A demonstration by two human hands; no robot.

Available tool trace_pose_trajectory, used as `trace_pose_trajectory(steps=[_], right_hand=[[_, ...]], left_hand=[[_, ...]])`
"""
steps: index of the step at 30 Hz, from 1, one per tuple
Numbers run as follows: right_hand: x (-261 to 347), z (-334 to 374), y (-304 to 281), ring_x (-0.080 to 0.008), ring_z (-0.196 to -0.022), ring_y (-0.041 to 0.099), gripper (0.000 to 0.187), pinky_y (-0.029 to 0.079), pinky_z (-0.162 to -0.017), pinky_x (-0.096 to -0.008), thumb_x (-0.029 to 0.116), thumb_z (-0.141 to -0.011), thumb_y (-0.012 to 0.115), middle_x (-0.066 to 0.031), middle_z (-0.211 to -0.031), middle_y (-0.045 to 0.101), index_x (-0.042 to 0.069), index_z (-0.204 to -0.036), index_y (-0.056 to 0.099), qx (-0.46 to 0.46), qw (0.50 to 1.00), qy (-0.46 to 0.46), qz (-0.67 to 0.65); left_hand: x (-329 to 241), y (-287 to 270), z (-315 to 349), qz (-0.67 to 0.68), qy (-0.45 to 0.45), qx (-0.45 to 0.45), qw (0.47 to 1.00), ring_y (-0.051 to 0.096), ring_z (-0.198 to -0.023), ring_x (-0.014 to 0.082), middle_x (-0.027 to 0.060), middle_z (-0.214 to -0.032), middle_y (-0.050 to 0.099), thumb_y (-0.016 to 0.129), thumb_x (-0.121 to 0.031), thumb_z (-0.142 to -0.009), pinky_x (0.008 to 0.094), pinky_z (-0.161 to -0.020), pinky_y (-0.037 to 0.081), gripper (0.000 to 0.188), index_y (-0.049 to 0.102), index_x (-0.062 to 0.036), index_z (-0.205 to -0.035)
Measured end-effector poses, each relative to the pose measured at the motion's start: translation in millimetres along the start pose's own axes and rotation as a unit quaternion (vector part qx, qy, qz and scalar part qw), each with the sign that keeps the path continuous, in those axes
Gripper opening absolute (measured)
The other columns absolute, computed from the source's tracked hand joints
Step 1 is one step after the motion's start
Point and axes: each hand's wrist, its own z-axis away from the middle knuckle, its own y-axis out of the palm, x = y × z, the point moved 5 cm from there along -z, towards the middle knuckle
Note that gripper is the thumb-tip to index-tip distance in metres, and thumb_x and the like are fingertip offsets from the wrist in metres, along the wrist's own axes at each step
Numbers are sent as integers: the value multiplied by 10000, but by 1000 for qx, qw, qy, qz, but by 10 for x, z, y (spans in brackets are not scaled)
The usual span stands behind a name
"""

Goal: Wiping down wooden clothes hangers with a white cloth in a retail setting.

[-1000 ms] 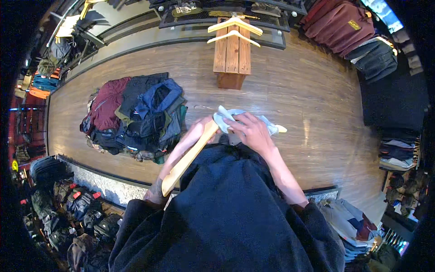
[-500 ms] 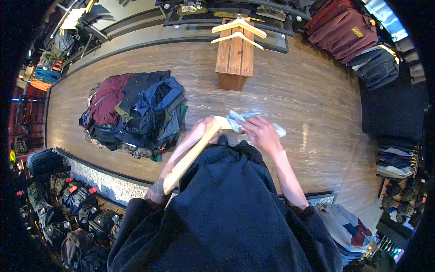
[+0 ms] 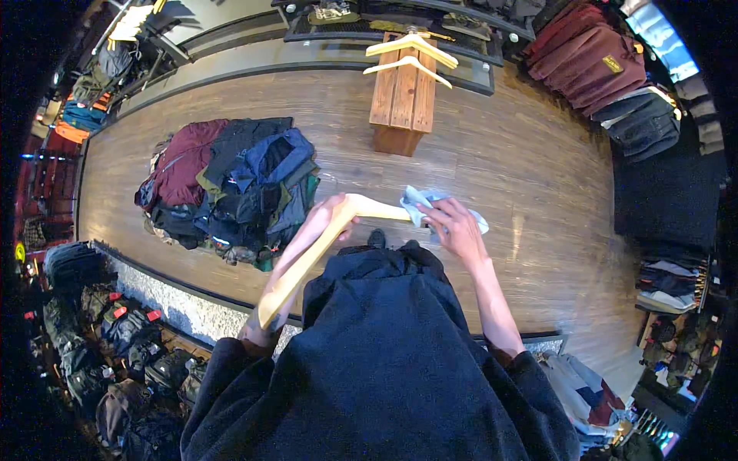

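A pale wooden clothes hanger (image 3: 307,260) is held out in front of my body, one arm of it slanting down along my left forearm. Near its middle bend my left hand (image 3: 332,213) is closed around it. My right hand (image 3: 457,230) grips a light blue cloth (image 3: 416,197), which is wrapped over the hanger's right arm near the end. That tip of the hanger is hidden by the cloth and fingers.
On the floor to the left lies a large heap of jackets (image 3: 231,184). Ahead stands a slatted wooden bench (image 3: 401,100) with wooden hangers (image 3: 412,49) on it. Clothes racks (image 3: 592,69) line the right; backpacks (image 3: 146,338) fill the lower left.
My right hand and the cloth have slid rightward along the hanger, baring more of its arm. The left hand has shifted slightly left with the hanger.
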Motion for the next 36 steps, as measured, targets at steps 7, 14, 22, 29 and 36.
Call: trace_pose_trajectory(steps=[7, 14, 22, 29, 36], right_hand=[[376, -273, 112, -287, -1079, 605, 319, 508, -929, -400, 102, -847, 697, -50, -1189, 676, 137, -1164, 722, -60, 995, -32, -78], [657, -369, 269, -301, -1137, 579, 259, 454, -1009, -421, 88, -824, 704, -55, -1143, 696, 103, -1080, 738, -65, 978, -60, -188], [1684, -260, 68, -231, -1121, 608, 229, 489, -906, -381, 127, -802, 706, -20, -1048, 687, 141, -1030, 724, 0, 921, -268, -282], [1167, -162, 133, -266, -1100, 619, 304, 512, -894, -397, 124, -802, 742, -39, -1072, 695, 162, -1103, 734, -38, 952, -226, -205], [1205, -47, 29, -266, -1121, 613, 262, 529, -921, -380, 97, -790, 714, -33, -1036, 694, 124, -1050, 735, -33, 930, -233, -284]], left_hand=[[350, 320, -248, 170, -50, 76, 981, 536, -614, 168, 73, -837, 630, 413, -382, -1041, 334, -617, 462, 360, 574, -68, -1110], [312, 584, -151, 299, -26, -13, 954, 598, -751, 157, 47, -984, 647, 409, -398, -1037, 336, -743, 525, 344, 593, -110, -1079], [202, 926, -947, 338, -11, 4, 941, 591, -774, 147, 55, -936, 626, 403, -395, -1008, 305, -692, 493, 377, 586, -72, -1078], [784, 439, -211, 316, 11, -17, 948, 548, -694, 155, 59, -864, 611, 396, -426, -979, 321, -641, 459, 439, 589, -44, -1074], [446, 580, -829, 299, 44, -59, 951, 506, -613, 162, 63, -792, 596, 389, -457, -950, 337, -590, 426, 502, 593, -15, -1071]])
